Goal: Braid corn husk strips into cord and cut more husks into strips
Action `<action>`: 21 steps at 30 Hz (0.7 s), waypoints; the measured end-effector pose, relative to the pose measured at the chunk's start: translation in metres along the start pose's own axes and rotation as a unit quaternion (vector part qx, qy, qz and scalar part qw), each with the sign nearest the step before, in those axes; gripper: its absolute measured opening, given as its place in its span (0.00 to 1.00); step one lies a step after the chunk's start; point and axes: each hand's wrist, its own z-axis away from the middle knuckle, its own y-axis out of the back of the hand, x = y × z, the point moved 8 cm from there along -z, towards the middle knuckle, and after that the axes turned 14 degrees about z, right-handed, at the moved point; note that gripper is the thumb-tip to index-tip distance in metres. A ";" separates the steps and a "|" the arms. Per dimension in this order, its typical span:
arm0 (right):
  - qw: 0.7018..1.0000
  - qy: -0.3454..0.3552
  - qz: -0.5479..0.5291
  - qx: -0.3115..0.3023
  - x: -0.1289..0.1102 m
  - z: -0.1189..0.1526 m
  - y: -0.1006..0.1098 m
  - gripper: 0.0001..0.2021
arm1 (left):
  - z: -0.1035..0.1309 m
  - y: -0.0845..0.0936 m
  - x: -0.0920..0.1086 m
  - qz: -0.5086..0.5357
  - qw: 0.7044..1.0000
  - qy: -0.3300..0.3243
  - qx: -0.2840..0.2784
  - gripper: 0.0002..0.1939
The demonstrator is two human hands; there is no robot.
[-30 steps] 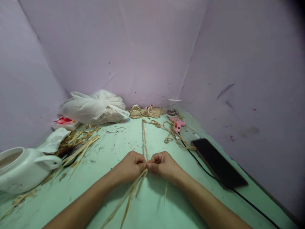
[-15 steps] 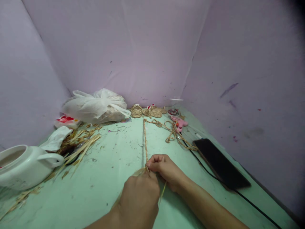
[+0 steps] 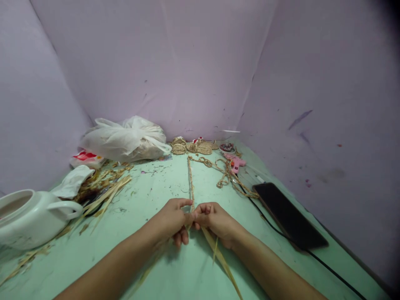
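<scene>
A thin braided straw cord (image 3: 191,179) runs from the far middle of the green tabletop straight toward me, and both hands meet at its near end. My right hand (image 3: 217,221) pinches that end between thumb and fingers. From the left, my left hand (image 3: 173,218) closes in, thumb at the same spot and index finger lying against the braid. Flat unbraided straw strands (image 3: 222,260) trail from the pinch toward me, one under my right wrist; another blurs below my left forearm. The exact grip of the left fingertips is partly hidden.
On the left stand a white pot (image 3: 34,218), straw scraps (image 3: 108,193) and a white plastic bag (image 3: 128,139). Woven straw pieces (image 3: 200,146) line the back wall. A pink glue gun (image 3: 235,162), more coiled braid (image 3: 228,177) and a phone (image 3: 289,214) with a black cable lie right.
My left hand has swung from in front of the cord's near end up to its left side, uncovering the loose strands. My right hand keeps its pinch in nearly the same place.
</scene>
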 end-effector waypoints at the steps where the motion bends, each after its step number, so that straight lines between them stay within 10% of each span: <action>1: 1.000 0.016 -0.007 -0.012 -0.003 0.000 -0.001 0.12 | -0.003 -0.005 -0.004 0.029 0.999 0.009 -0.029 0.24; 14: 0.959 0.114 0.256 0.042 -0.024 0.006 0.013 0.01 | -0.013 -0.005 0.003 -0.052 0.995 -0.082 -0.039 0.06; 21: 0.986 0.101 0.131 -0.008 -0.020 0.003 0.003 0.02 | -0.006 -0.007 -0.002 0.023 0.998 0.005 -0.062 0.09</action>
